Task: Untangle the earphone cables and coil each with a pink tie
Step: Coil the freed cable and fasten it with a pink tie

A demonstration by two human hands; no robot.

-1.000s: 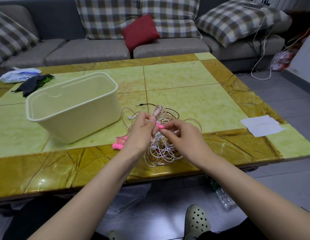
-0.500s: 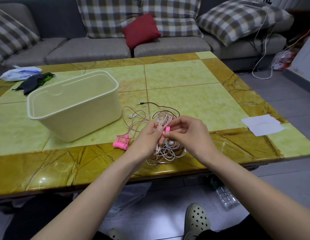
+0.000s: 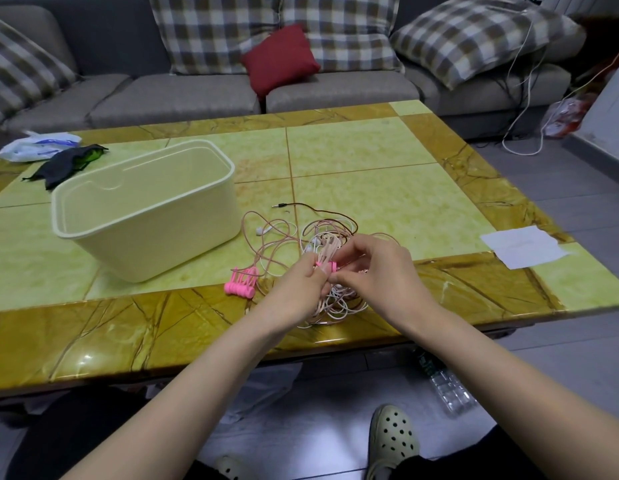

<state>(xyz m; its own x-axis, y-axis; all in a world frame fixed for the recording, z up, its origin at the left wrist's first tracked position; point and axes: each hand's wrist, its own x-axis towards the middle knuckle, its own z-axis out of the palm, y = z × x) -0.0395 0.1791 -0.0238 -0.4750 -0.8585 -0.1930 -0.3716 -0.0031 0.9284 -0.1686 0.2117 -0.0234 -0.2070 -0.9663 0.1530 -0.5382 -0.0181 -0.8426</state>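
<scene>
A tangle of pale pink and white earphone cables point(image 3: 287, 237) lies on the table near its front edge, with a dark cable and its plug point(image 3: 302, 206) trailing toward the back. My left hand point(image 3: 297, 289) and my right hand point(image 3: 377, 271) meet above the tangle. Between their fingertips they pinch a pink tie point(image 3: 327, 266) wrapped round a folded bundle of pink cable point(image 3: 327, 249) that stands up from the fingers. A cluster of spare pink ties point(image 3: 240, 282) lies on the table just left of my left hand.
A cream plastic bin point(image 3: 145, 209) stands tilted on the table to the left. A white paper sheet point(image 3: 522, 245) lies at the right edge. A dark cloth point(image 3: 69, 162) and plastic bag point(image 3: 37, 145) sit far left. A sofa with cushions runs behind.
Both hands dropped slightly toward the table's front edge. The pink tie, first held out between the fingers, now wraps round the cable bundle.
</scene>
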